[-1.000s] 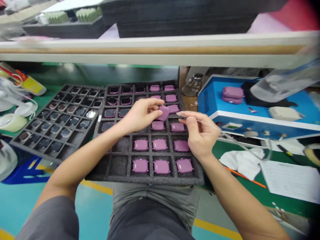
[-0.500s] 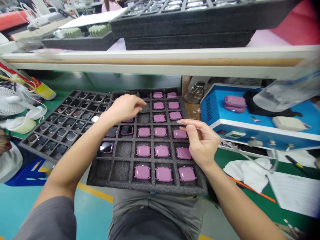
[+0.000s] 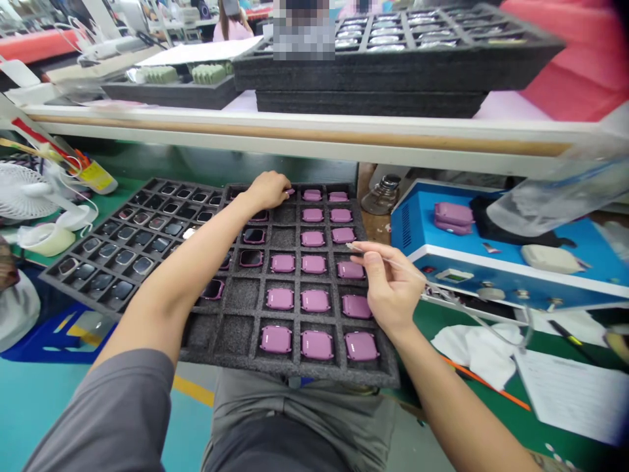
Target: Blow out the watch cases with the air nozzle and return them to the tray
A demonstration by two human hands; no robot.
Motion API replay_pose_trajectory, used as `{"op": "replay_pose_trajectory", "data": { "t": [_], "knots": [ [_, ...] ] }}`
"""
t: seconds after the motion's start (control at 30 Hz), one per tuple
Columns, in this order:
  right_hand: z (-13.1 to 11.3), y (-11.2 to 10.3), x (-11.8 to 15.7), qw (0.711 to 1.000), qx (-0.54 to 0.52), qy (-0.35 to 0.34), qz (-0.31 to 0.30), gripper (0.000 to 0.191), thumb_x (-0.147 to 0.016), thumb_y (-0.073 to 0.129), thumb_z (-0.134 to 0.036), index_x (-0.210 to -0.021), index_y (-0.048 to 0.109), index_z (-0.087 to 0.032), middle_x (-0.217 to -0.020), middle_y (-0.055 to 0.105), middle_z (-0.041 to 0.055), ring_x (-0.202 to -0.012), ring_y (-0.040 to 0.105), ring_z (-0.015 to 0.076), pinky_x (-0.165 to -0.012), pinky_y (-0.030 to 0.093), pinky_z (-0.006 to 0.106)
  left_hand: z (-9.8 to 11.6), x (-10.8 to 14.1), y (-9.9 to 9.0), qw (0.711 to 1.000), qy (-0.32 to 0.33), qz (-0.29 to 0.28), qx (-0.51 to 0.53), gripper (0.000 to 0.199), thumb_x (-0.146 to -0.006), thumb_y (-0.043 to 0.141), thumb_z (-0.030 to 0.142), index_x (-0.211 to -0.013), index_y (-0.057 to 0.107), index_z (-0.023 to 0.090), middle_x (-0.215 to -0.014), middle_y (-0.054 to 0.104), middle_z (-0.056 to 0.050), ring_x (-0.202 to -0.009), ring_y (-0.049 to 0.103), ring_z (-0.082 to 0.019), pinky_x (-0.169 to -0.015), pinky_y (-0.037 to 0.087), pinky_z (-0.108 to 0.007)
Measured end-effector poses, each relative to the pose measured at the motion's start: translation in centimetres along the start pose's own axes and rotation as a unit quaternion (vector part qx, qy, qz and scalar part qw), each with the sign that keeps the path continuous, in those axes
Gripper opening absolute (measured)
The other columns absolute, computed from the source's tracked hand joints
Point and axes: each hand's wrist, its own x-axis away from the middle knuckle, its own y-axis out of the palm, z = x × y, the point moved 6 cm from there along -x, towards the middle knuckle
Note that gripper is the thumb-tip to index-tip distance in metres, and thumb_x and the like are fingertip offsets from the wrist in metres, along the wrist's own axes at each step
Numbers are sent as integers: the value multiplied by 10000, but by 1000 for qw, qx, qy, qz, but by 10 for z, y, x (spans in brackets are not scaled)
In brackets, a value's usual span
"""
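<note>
My left hand [image 3: 269, 191] reaches to the far row of a dark foam tray [image 3: 243, 331]. Its fingers are closed on a purple watch case [image 3: 290, 192], mostly hidden behind them. In the right columns of this tray sit several purple watch cases [image 3: 314, 264], and dark-screened ones [image 3: 253, 235] stand further left. My right hand [image 3: 393, 282] hovers over the tray's right edge, near a purple case [image 3: 350, 269]. Between its thumb and fingers is a thin clear tube [image 3: 410, 267] with a pale tip, trailing off to the right.
Left lies a second foam tray [image 3: 78, 295] of small dark screens. On the right stands a blue machine [image 3: 442, 252] bearing purple cases, with a glass bottle [image 3: 384, 196] beside it. A white shelf [image 3: 314, 134] crosses above, loaded with stacked trays [image 3: 373, 78]. White cloths [image 3: 481, 354] lie at right.
My left hand has moved to the far row and closed on a purple watch case there. My right hand stays nearly in place with the tube. The head view has shifted slightly.
</note>
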Motion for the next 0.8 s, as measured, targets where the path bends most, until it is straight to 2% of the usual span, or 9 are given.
{"op": "replay_pose_trajectory", "data": {
  "t": [0.1, 0.13, 0.17, 0.23, 0.3, 0.37, 0.43, 0.57, 0.8],
  "knots": [
    [1, -1, 0, 1000, -14, 5, 11, 193, -981, 634, -362, -1011, 762, -221, -985, 781, 62, -914, 766, 201, -810, 688, 360, 31, 23, -4, 999, 9, 37, 29, 297, -880, 603, 226, -1063, 796, 92, -1082, 784, -182, -1077, 692, -338, -980, 464, -437],
    [1, -1, 0, 1000, -17, 3, 13, 192, -983, 631, -361, -1016, 761, -224, -995, 780, 63, -931, 763, 205, -830, 683, 370, 44, 37, -3, 997, 13, 47, 66, 307, -893, 597, 257, -1074, 793, 105, -1048, 793, -154, -1018, 713, -312, -933, 496, -413],
    [1, -1, 0, 1000, -18, -1, 16, 191, -985, 627, -361, -1022, 759, -227, -1006, 780, 64, -951, 760, 209, -857, 676, 384, 57, 52, 0, 983, 5, 59, 171, 306, -881, 625, 285, -1058, 793, 101, -998, 800, -135, -948, 730, -289, -870, 528, -382],
    [1, -1, -1, 1000, -13, -10, 18, 198, -992, 616, -366, -1036, 756, -233, -1029, 780, 68, -984, 753, 219, -905, 659, 413, 80, 85, 15, 915, -18, 31, 402, 307, -830, 703, 348, -1003, 795, 112, -972, 805, -110, -857, 739, -255, -790, 566, -355],
    [2, -1, -2, 1000, -7, -12, 16, 203, -996, 610, -370, -1048, 754, -238, -1046, 781, 71, -990, 750, 225, -916, 649, 421, 100, 111, 33, 838, -49, -20, 544, 347, -777, 777, 381, -1007, 789, 122, -963, 805, -103, -797, 736, -220, -766, 586, -346],
    [3, -2, -2, 1000, -5, -12, 11, 197, -996, 612, -366, -1054, 754, -243, -1055, 783, 70, -982, 752, 226, -902, 648, 414, 110, 125, 46, 784, -74, -47, 615, 379, -720, 844, 394, -988, 783, 132, -936, 801, -89, -760, 727, -188, -760, 596, -334],
    [3, -1, -3, 1000, -8, -12, 4, 184, -995, 614, -351, -1056, 755, -248, -1062, 783, 69, -994, 753, 228, -902, 647, 411, 112, 128, 52, 756, -86, -44, 647, 410, -670, 894, 401, -962, 778, 138, -913, 796, -73, -744, 722, -168, -753, 602, -318],
    [2, -1, -3, 1000, -4, -14, -10, 177, -995, 615, -326, -1055, 759, -243, -1061, 786, 69, -1003, 756, 229, -902, 650, 413, 106, 122, 55, 743, -80, -31, 664, 443, -661, 913, 418, -982, 784, 141, -932, 803, -71, -763, 734, -173, -750, 615, -315],
    [-2, -1, -3, 1000, -6, -25, -1, 157, -987, 630, -295, -1031, 771, -241, -1031, 795, 62, -972, 765, 220, -873, 656, 398, 107, 125, 52, 762, -63, -17, 644, 403, -686, 910, 367, -1009, 821, 142, -1009, 822, -91, -852, 772, -215, -811, 628, -317]
  ]
}}
